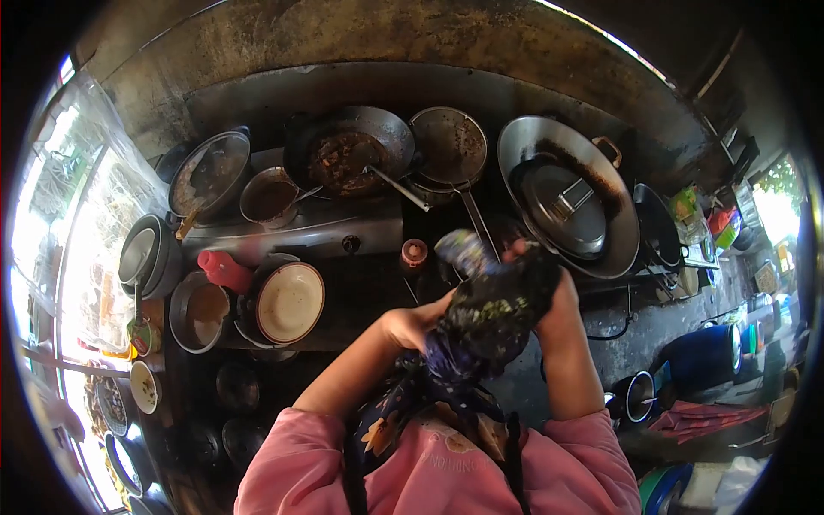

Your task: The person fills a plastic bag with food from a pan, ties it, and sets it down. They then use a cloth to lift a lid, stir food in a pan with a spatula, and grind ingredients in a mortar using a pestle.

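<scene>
In front of my chest I hold a bunched dark patterned cloth point(493, 309) with a yellowish-green print across it. My left hand point(419, 326) grips its left side, the fingers mostly covered by the folds. On the other side my right hand point(560, 296) is wrapped round it, and fingertips show over its top. A lighter, multicoloured end point(463, 251) sticks up at the upper left, blurred. Just beyond the cloth stand a small red-capped bottle point(414, 253) and a handled strainer or pan point(448, 148).
A wok of dark food point(352, 154) with a ladle sits on the stove point(343, 232). Left of it are a saucepan point(270, 197) and a lidded pan point(210, 172). A large metal basin point(618, 232) is at the right. Nearer lie a rimmed plate point(292, 302) and a pink bottle point(225, 270).
</scene>
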Demonstrator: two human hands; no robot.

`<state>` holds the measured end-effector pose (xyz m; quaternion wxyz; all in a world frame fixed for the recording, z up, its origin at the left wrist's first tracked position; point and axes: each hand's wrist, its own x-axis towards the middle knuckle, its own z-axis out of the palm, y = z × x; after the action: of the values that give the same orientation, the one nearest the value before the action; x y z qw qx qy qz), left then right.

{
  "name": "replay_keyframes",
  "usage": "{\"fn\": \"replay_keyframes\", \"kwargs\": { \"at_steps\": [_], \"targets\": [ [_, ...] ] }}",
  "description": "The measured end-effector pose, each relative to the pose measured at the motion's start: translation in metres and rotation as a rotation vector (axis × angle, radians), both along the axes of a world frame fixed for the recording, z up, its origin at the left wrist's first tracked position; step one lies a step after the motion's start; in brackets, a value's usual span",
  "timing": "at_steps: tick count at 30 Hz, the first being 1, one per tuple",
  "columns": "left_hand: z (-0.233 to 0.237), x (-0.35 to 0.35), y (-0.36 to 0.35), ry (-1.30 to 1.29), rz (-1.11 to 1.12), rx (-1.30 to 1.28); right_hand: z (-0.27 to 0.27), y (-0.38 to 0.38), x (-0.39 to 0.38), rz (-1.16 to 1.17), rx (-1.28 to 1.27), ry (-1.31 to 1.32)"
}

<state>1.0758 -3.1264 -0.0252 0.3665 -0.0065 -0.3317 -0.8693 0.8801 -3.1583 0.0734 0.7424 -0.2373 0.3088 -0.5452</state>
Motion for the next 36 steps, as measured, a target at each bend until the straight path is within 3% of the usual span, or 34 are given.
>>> {"fn": "replay_keyframes", "kwargs": {
  "at_steps": [2,3,4,5,8,10,12,14,17,19,21,22,24,26,28,30,32,34,36],
  "targets": [
    [-0.004,0.014,0.002,0.393,-0.211,0.151,-0.020,-0.008,-0.001,0.203,0.173,0.219],
    [0.001,0.013,0.002,0.326,-0.111,0.244,-0.028,-0.009,-0.001,0.299,0.173,0.022],
    [0.010,0.012,0.004,0.256,-0.011,0.338,-0.032,-0.008,0.001,0.292,0.180,0.019],
    [0.019,0.015,0.005,-0.162,0.154,0.238,-0.035,-0.008,0.006,0.200,0.041,0.123],
    [0.018,0.001,0.007,-0.351,0.333,0.381,-0.056,-0.012,0.005,0.075,-0.169,0.316],
    [0.023,0.002,0.012,-0.294,0.421,0.505,-0.072,-0.013,-0.003,-0.245,-0.555,0.953],
    [0.026,0.003,0.019,-0.294,0.701,0.689,-0.071,0.010,-0.003,-0.274,-0.546,0.927],
    [0.013,-0.003,0.026,-0.234,0.745,0.640,-0.076,0.038,0.008,0.004,-0.345,0.953],
    [0.003,-0.026,0.040,-0.009,0.528,0.707,-0.115,0.070,0.025,0.180,-0.105,0.539],
    [-0.006,-0.039,0.043,0.058,0.449,0.804,-0.129,0.072,0.023,0.240,0.429,-0.055],
    [-0.008,-0.035,0.045,0.085,0.420,0.821,-0.117,0.062,0.022,0.191,0.436,-0.058],
    [-0.001,-0.030,0.047,-0.051,0.498,0.709,-0.106,0.053,0.022,0.125,0.437,-0.066],
    [-0.001,-0.019,0.051,-0.182,0.571,0.597,-0.084,0.023,0.021,0.002,0.123,0.309],
    [-0.016,-0.004,0.056,-0.589,0.870,0.314,-0.070,0.006,0.021,-0.031,0.079,0.402],
    [-0.023,0.014,0.056,-0.784,1.062,0.230,-0.059,-0.001,0.021,0.237,-0.210,0.790],
    [-0.024,0.034,0.049,-0.931,1.167,-0.270,-0.048,0.003,0.027,0.441,-0.423,1.160],
    [-0.014,0.046,0.037,-1.111,1.094,-0.679,-0.044,0.006,0.033,0.615,-0.878,1.266],
    [-0.036,0.047,0.024,-0.785,0.823,-0.538,-0.034,0.010,0.035,0.693,-0.916,1.219],
    [-0.046,0.044,0.024,-0.563,0.349,-0.099,-0.021,0.017,0.035,0.548,-0.543,0.755]
  ]
}}
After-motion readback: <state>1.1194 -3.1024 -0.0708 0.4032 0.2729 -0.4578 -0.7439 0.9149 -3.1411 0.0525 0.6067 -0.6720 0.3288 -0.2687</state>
